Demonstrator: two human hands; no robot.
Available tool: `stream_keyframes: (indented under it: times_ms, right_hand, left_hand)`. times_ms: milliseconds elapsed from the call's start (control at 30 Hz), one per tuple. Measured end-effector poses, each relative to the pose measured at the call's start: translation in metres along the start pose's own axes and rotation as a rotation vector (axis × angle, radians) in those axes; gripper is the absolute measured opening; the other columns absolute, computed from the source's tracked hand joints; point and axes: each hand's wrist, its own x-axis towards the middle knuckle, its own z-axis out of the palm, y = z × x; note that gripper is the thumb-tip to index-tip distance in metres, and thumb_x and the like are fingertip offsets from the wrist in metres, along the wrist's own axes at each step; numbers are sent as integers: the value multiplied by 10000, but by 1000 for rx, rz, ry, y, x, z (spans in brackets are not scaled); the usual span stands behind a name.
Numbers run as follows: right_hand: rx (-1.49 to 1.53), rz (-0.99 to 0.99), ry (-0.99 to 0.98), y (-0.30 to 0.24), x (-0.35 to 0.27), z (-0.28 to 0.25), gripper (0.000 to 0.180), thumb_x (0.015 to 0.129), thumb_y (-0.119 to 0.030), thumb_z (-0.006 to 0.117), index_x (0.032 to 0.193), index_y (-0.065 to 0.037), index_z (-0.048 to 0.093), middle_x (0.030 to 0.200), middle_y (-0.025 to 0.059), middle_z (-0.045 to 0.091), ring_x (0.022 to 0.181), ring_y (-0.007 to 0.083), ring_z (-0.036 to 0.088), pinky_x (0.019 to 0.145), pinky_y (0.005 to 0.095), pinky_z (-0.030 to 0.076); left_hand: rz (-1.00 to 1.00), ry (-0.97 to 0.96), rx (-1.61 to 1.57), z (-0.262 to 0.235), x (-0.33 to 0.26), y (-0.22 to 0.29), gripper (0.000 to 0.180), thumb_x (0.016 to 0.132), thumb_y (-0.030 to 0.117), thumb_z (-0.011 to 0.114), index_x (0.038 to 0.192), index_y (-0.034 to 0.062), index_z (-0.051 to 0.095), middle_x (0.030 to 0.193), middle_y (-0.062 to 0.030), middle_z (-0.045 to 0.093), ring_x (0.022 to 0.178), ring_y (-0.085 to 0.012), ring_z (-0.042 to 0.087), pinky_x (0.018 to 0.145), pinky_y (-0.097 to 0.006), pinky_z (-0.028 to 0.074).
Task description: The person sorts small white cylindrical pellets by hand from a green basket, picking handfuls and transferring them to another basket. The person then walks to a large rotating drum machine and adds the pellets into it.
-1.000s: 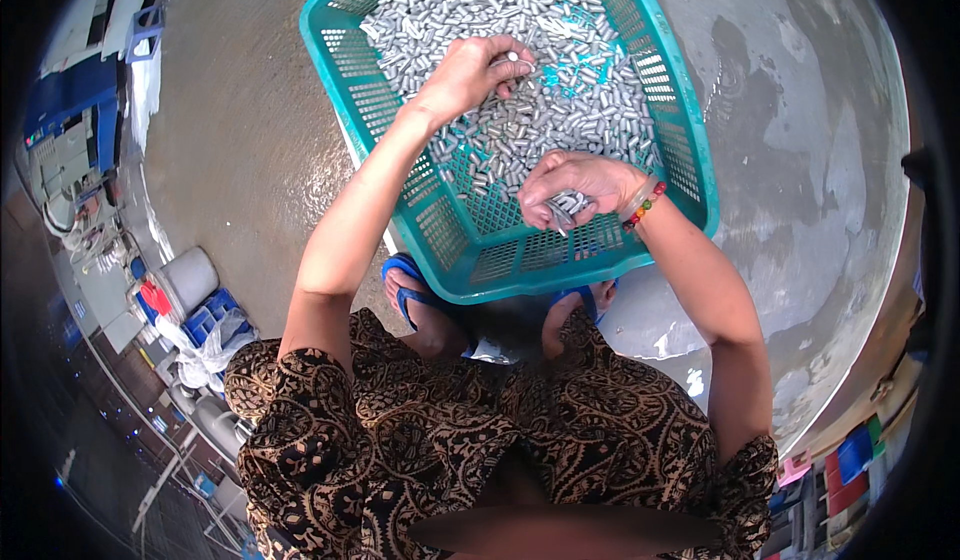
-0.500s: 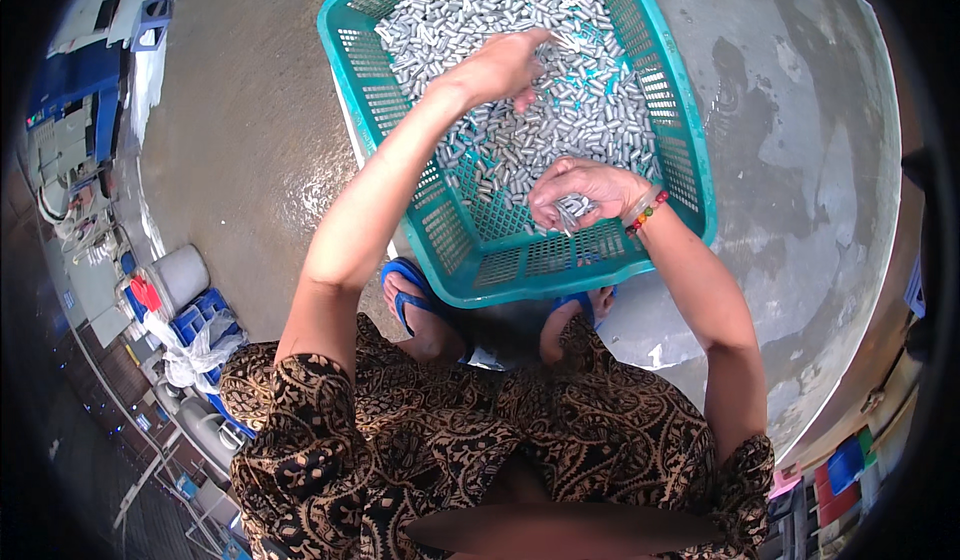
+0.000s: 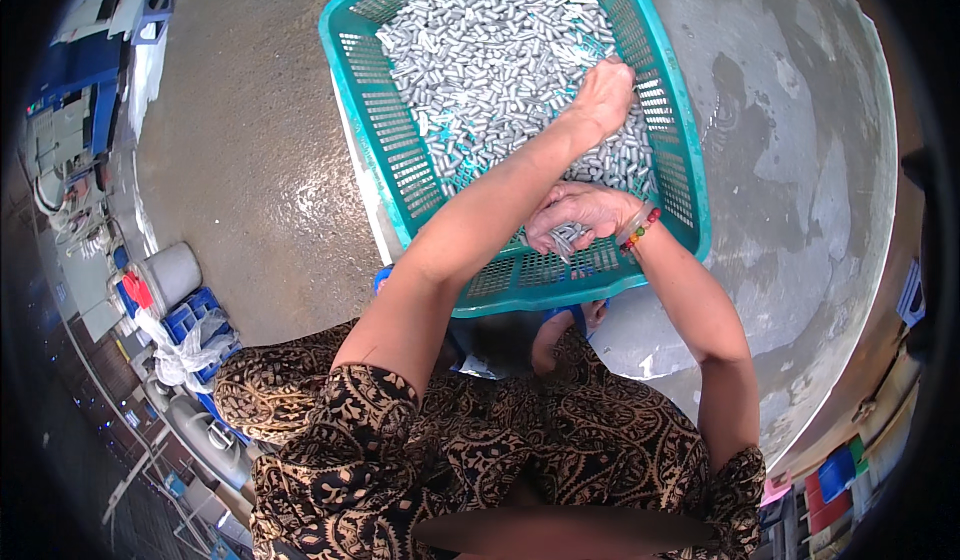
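Observation:
A green plastic basket (image 3: 690, 190) with slotted walls stands before me, holding a thick layer of small silver metal cylinders (image 3: 480, 40). Inside its near right part, my right hand (image 3: 585, 210) is closed on a bunch of these cylinders, some sticking out below the fingers. My left hand (image 3: 605, 98) reaches across, above the right one, to the heap beside the basket's right wall. Its fingers are curled downward; whatever they grip is hidden. My left forearm covers part of the basket's near left side.
Wet grey concrete floor (image 3: 780, 210) lies around the basket. My feet in blue sandals are just below its near edge. At the left stand a pale bucket (image 3: 172, 275), blue crates with a clear plastic bag (image 3: 185, 355) and equipment. Coloured items (image 3: 837, 473) sit at the lower right.
My left hand has swung right and nearer, from the middle of the heap to the right wall, its fingers now curled. My right hand keeps its bunch and has barely moved.

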Motion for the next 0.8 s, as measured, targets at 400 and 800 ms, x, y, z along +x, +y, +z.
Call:
stream_keyframes:
  times_ms: [400,800]
  right_hand:
    - [217,-156,8,4,-3,-9,246,778,-279,587,624,-94,536,685,4,562,681,92,527,546,264,417]
    - [167,-40,82,8,3,-2,215,796,-276,585,692,-89,561,676,-4,535,575,73,480,405,195,299]
  left_hand:
    - [-652,-391,-1262,-69,-17,-35,255,849,199,614,1009,9,559,870,-64,599,686,-132,598,607,-265,550]
    - [-333,-522,-316,-10,7,1,284,813,221,600,900,-49,597,746,-174,610,699,-246,616,627,-330,498]
